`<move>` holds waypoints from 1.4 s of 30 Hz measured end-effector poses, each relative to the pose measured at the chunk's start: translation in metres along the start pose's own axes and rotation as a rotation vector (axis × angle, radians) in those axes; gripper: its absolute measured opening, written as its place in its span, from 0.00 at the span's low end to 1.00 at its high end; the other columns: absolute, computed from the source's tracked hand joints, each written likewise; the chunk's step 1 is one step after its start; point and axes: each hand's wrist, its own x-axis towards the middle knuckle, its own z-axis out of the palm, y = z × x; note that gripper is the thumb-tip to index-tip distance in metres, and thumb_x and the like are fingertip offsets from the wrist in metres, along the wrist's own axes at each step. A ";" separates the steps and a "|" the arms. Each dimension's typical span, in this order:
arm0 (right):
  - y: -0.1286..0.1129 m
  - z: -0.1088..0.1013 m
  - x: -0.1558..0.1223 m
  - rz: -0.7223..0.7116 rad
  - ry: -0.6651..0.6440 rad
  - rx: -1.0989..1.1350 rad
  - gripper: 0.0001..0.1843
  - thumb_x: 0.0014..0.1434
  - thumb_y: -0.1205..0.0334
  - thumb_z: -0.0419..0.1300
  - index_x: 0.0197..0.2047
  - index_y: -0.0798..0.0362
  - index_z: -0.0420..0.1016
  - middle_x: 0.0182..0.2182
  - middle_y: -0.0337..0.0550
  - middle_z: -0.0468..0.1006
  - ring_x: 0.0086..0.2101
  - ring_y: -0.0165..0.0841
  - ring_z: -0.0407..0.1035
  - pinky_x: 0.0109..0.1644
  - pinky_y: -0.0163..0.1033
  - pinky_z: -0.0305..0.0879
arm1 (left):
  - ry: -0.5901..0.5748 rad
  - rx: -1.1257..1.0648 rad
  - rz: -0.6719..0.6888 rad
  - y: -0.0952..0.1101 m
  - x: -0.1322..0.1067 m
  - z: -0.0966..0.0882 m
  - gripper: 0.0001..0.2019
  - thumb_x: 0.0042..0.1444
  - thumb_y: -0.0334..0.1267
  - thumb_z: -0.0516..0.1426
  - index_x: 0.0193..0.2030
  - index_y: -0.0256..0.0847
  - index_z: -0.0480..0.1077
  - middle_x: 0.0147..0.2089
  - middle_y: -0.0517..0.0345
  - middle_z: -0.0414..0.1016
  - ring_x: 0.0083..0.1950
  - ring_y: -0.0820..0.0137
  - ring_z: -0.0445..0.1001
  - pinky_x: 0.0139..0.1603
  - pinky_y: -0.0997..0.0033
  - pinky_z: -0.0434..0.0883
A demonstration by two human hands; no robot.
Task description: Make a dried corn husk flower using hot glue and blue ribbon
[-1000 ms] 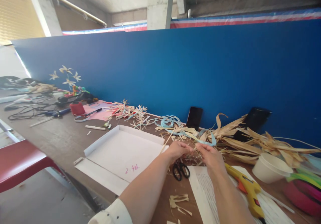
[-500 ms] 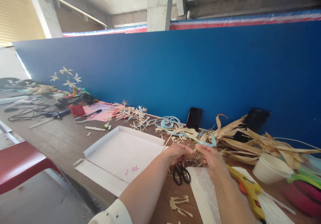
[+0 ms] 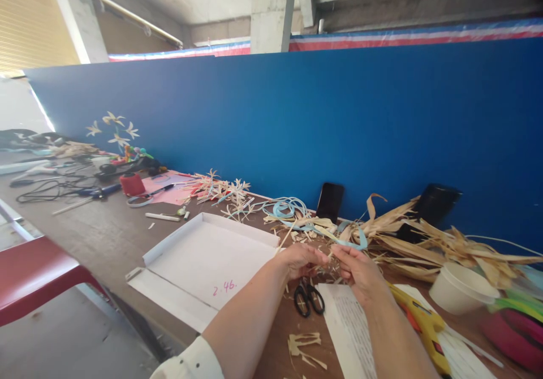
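Observation:
My left hand (image 3: 300,259) and my right hand (image 3: 358,266) meet above the brown table, fingers pinched. Between them they hold a thin dried straw strip (image 3: 290,233) that slants up to the left, and a light blue ribbon (image 3: 350,242) runs from my right fingers toward the pile behind. Black scissors (image 3: 309,299) lie on the table just under my hands. Small straw scraps (image 3: 303,345) lie nearer to me.
A flat white cardboard tray (image 3: 203,260) lies to the left. A printed sheet (image 3: 348,328), a yellow glue gun (image 3: 424,325) and a white cup (image 3: 460,288) lie right. Dried husks (image 3: 424,240), two phones (image 3: 330,201) and a blue partition (image 3: 297,119) stand behind. A red stool (image 3: 29,280) is at left.
Both hands stay pinched on the strip and have barely shifted; the view has drifted slightly.

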 end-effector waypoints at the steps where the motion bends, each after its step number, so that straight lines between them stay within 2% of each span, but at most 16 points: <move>1: 0.000 0.000 0.000 -0.002 0.005 0.000 0.18 0.35 0.60 0.72 0.30 0.57 0.74 0.15 0.31 0.63 0.17 0.20 0.49 0.16 0.26 0.45 | 0.006 0.013 0.008 0.001 0.000 0.001 0.13 0.31 0.33 0.67 0.26 0.32 0.73 0.24 0.60 0.70 0.26 0.78 0.65 0.26 0.77 0.58; 6: -0.002 0.002 -0.002 -0.011 0.011 -0.027 0.17 0.36 0.60 0.71 0.31 0.57 0.74 0.14 0.31 0.61 0.17 0.20 0.48 0.16 0.27 0.44 | 0.047 0.058 0.048 0.004 -0.003 0.006 0.12 0.29 0.34 0.66 0.23 0.32 0.73 0.20 0.61 0.68 0.23 0.79 0.61 0.25 0.76 0.54; 11: -0.003 0.003 -0.003 -0.016 0.019 -0.062 0.18 0.37 0.60 0.71 0.32 0.58 0.74 0.14 0.31 0.61 0.16 0.20 0.49 0.16 0.27 0.44 | 0.060 0.078 0.047 0.006 -0.004 0.007 0.12 0.29 0.34 0.67 0.23 0.32 0.73 0.20 0.62 0.68 0.23 0.79 0.61 0.26 0.76 0.55; 19: -0.001 0.001 -0.002 -0.048 0.022 -0.132 0.21 0.37 0.56 0.70 0.34 0.57 0.74 0.14 0.32 0.65 0.16 0.22 0.55 0.17 0.29 0.48 | 0.099 0.104 0.056 0.008 -0.006 0.010 0.14 0.26 0.35 0.68 0.22 0.32 0.72 0.20 0.61 0.68 0.21 0.80 0.60 0.24 0.76 0.54; 26: -0.003 0.002 -0.003 -0.082 0.023 -0.154 0.28 0.40 0.56 0.68 0.45 0.54 0.71 0.13 0.29 0.63 0.15 0.23 0.53 0.17 0.30 0.45 | 0.144 0.172 0.136 0.007 -0.005 0.012 0.07 0.33 0.32 0.65 0.22 0.33 0.72 0.18 0.62 0.66 0.19 0.80 0.57 0.22 0.75 0.50; 28: -0.003 0.002 -0.003 -0.084 0.029 -0.157 0.28 0.40 0.57 0.68 0.46 0.54 0.71 0.13 0.29 0.63 0.15 0.23 0.52 0.17 0.31 0.45 | 0.157 0.189 0.134 0.008 -0.006 0.013 0.07 0.34 0.32 0.65 0.22 0.33 0.73 0.17 0.63 0.66 0.18 0.81 0.56 0.22 0.75 0.51; 35: -0.002 0.002 -0.002 -0.051 0.043 -0.157 0.27 0.38 0.56 0.69 0.43 0.55 0.72 0.12 0.29 0.61 0.15 0.25 0.56 0.17 0.31 0.47 | 0.151 0.205 0.135 0.005 -0.004 0.009 0.17 0.31 0.37 0.67 0.31 0.34 0.75 0.22 0.61 0.69 0.22 0.80 0.59 0.23 0.77 0.54; 39: -0.002 0.002 -0.002 -0.049 0.044 -0.167 0.27 0.38 0.56 0.69 0.43 0.55 0.72 0.14 0.31 0.65 0.16 0.25 0.58 0.18 0.31 0.48 | 0.118 0.230 0.177 0.005 -0.006 0.009 0.18 0.32 0.40 0.67 0.32 0.33 0.76 0.24 0.59 0.71 0.23 0.79 0.60 0.25 0.76 0.55; 42: -0.003 0.003 -0.003 -0.052 0.056 -0.182 0.26 0.38 0.56 0.69 0.42 0.55 0.73 0.16 0.32 0.68 0.16 0.24 0.57 0.17 0.31 0.47 | 0.140 0.244 0.170 0.007 -0.007 0.011 0.17 0.31 0.41 0.67 0.29 0.32 0.76 0.22 0.59 0.70 0.22 0.80 0.60 0.25 0.76 0.54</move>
